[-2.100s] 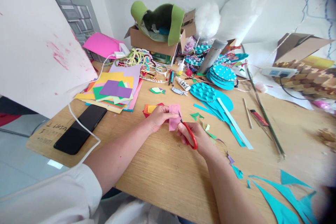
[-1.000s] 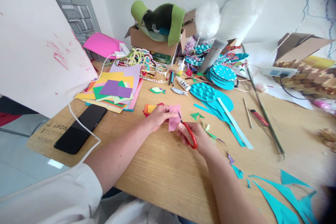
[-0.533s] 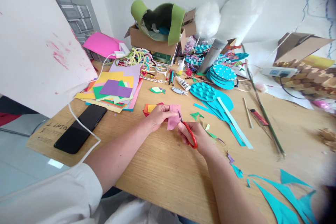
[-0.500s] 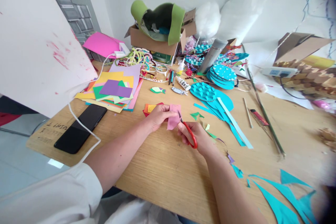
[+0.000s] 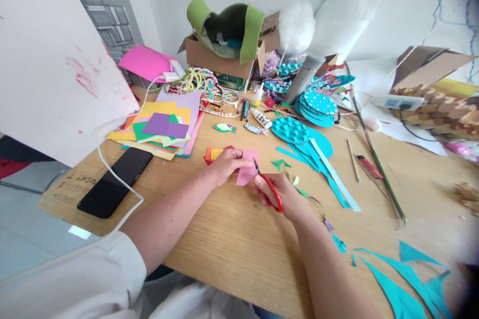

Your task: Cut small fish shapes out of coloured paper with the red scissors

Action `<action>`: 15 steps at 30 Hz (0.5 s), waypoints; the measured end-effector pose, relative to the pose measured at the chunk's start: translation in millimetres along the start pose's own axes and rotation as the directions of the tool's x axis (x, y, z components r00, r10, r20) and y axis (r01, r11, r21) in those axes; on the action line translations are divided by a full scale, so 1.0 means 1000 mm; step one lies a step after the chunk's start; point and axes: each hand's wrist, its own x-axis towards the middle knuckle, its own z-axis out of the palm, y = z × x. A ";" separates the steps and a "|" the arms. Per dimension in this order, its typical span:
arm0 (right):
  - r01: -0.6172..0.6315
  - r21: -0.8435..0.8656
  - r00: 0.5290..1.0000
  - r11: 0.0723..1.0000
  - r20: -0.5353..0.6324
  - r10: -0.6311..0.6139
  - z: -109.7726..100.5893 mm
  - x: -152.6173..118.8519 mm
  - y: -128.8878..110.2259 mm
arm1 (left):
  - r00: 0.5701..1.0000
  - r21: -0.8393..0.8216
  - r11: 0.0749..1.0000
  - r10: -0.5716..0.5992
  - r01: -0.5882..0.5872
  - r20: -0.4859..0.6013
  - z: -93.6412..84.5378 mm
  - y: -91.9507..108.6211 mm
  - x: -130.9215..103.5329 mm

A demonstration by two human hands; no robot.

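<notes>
Pink paper (image 5: 245, 177): centre of the clock, held above the desk (image 5: 224, 244), 12 pointing away from the person.
Left hand (image 5: 227, 166): at 9 o'clock, pinching the paper between thumb and fingers.
Right hand (image 5: 277, 194): at 4 o'clock, fingers wrapped around red-handled scissors (image 5: 277, 197), the dark blades at the paper's right edge.
Small orange papers (image 5: 210, 153): at 10 o'clock, partly covered by the left hand.
Green scraps (image 5: 280, 164): at 3 o'clock, near the scissors.
Green paper fish (image 5: 225, 128): at 11 o'clock, flat.
White bottle (image 5: 262, 119): towards 1 o'clock, on its side.
Textured teal oval (image 5: 290, 131): at 2 o'clock, beside long strips (image 5: 336, 175).
Coloured paper stack (image 5: 166, 126): at 10 o'clock.
Phone (image 5: 103, 200): near 9 o'clock, a white cable (image 5: 139, 196) crossing it.
Teal offcuts (image 5: 396, 286): at 4 o'clock, beyond the right forearm.
</notes>
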 end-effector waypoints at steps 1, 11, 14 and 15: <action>0.001 0.003 1.000 1.000 0.001 -0.001 0.000 0.000 0.000 | 1.000 0.002 1.000 -0.004 0.004 0.003 0.000 0.000 0.000; 0.014 -0.004 1.000 1.000 0.012 -0.014 -0.001 0.000 -0.001 | 1.000 0.004 1.000 -0.002 0.002 0.016 0.000 0.001 0.000; 0.012 -0.013 1.000 1.000 0.006 -0.012 -0.001 0.000 -0.002 | 1.000 0.004 1.000 0.005 -0.005 -0.011 -0.001 0.000 0.000; 0.009 -0.014 1.000 1.000 0.005 -0.009 -0.001 -0.001 -0.003 | 1.000 0.005 1.000 0.008 -0.008 -0.018 -0.001 0.000 0.001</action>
